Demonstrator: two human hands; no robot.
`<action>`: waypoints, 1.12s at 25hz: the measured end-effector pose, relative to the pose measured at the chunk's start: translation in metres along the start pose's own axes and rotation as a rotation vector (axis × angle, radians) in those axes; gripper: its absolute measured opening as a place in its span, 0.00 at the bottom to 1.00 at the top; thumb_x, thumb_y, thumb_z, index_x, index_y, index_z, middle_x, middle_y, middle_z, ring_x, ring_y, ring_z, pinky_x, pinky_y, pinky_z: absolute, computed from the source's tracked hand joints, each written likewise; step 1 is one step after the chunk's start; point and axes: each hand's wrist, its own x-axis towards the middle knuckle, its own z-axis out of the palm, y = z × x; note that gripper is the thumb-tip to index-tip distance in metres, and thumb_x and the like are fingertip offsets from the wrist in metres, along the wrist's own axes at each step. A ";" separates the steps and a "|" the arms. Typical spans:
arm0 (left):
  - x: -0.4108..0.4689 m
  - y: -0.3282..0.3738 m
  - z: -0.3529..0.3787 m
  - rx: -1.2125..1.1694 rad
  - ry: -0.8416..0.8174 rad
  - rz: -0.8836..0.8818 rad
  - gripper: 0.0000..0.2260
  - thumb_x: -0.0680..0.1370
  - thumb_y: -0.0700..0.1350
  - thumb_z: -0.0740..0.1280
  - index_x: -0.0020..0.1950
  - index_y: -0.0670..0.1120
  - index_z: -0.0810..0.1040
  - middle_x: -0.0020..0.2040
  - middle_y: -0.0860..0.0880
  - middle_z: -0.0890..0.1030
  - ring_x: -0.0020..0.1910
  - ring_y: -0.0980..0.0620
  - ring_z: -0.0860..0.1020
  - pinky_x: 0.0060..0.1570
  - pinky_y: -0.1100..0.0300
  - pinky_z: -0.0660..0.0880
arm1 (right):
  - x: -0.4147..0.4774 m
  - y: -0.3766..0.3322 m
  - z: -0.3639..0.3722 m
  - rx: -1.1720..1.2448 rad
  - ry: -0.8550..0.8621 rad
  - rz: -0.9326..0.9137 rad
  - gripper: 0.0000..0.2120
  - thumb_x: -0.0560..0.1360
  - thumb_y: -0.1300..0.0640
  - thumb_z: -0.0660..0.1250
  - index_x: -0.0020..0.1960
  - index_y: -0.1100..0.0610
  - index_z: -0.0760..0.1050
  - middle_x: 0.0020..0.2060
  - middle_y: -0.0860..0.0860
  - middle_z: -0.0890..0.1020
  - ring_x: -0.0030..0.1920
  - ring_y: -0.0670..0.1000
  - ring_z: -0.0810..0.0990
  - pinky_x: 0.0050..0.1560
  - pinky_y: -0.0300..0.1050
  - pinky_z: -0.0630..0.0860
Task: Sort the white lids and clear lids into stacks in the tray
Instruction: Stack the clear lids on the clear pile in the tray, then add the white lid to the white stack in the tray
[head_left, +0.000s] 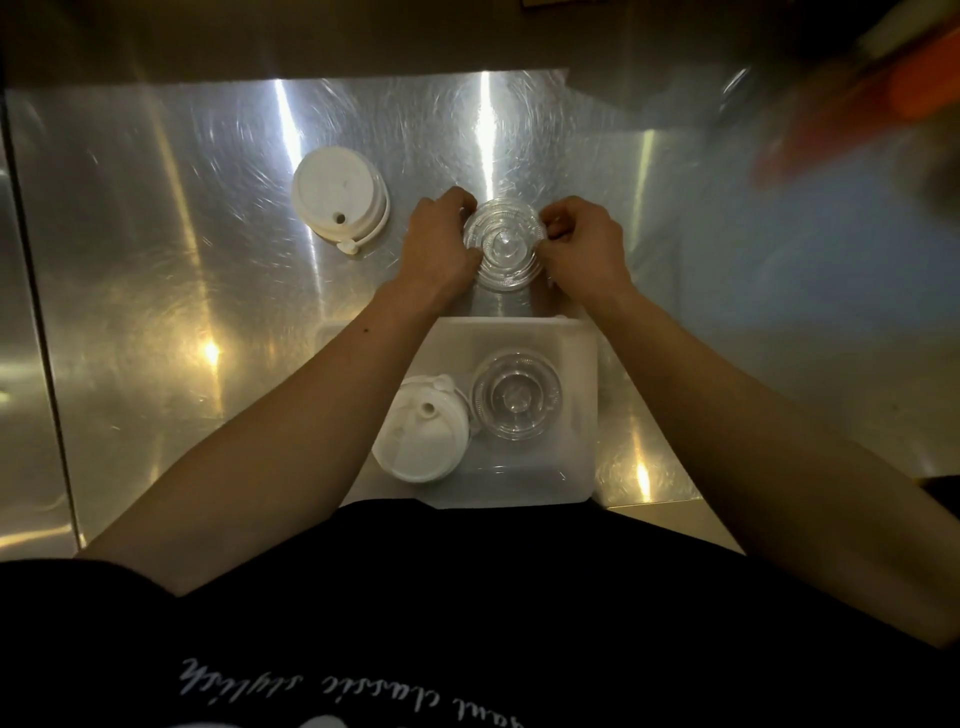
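The work surface is a steel table (156, 260) with bright reflections. A white tray (576, 415) sits at the near edge, directly in front of the person, at 6 o'clock from the hands.

Inside the tray are 2 groups. A stack of white lids (421, 428) occupies the left part, with a small spout facing up. A stack of clear lids (516, 397) stands just beside it at 3 o'clock; the 2 stacks appear to touch or nearly touch at their rims.

Beyond the tray, at 12 o'clock from it, a second pile of clear lids (504, 244) rests on the table. The exact count in this pile cannot be determined. The left hand (441, 249) grips the pile's left rim, fingers curled around the edge. The right hand (584, 249) grips the right rim, thumb and fingers pinched together on the edge. Both hands are closed on this pile, one on each side.

At 9 o'clock from the left hand, well apart from it, more white lids (337, 192) lie on the table, at least 2 nested and slightly offset, with a plug tab protruding at the near edge.

A blurred orange object (919, 88) is visible at 2 o'clock, at the far right corner; it cannot be identified.

The person wears a black shirt (467, 623) with white script lettering.
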 end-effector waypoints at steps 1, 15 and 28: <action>0.000 -0.001 -0.001 0.007 -0.008 0.002 0.17 0.71 0.37 0.68 0.60 0.39 0.75 0.52 0.36 0.80 0.52 0.38 0.78 0.53 0.45 0.77 | 0.001 -0.001 -0.001 -0.019 -0.009 -0.003 0.15 0.67 0.67 0.67 0.54 0.59 0.79 0.44 0.54 0.82 0.41 0.48 0.79 0.41 0.31 0.74; -0.019 -0.012 -0.024 0.110 -0.032 0.046 0.21 0.77 0.49 0.67 0.68 0.41 0.72 0.62 0.39 0.77 0.58 0.43 0.78 0.56 0.54 0.73 | -0.016 -0.022 -0.017 -0.221 -0.092 -0.133 0.18 0.74 0.58 0.68 0.63 0.58 0.74 0.56 0.57 0.80 0.54 0.53 0.79 0.55 0.42 0.73; -0.060 -0.037 -0.079 -0.066 0.345 0.046 0.17 0.79 0.47 0.64 0.67 0.45 0.72 0.66 0.44 0.75 0.61 0.47 0.76 0.63 0.54 0.73 | -0.022 -0.074 0.014 -0.209 -0.090 -0.244 0.21 0.77 0.52 0.66 0.68 0.54 0.70 0.61 0.55 0.78 0.58 0.53 0.78 0.53 0.39 0.71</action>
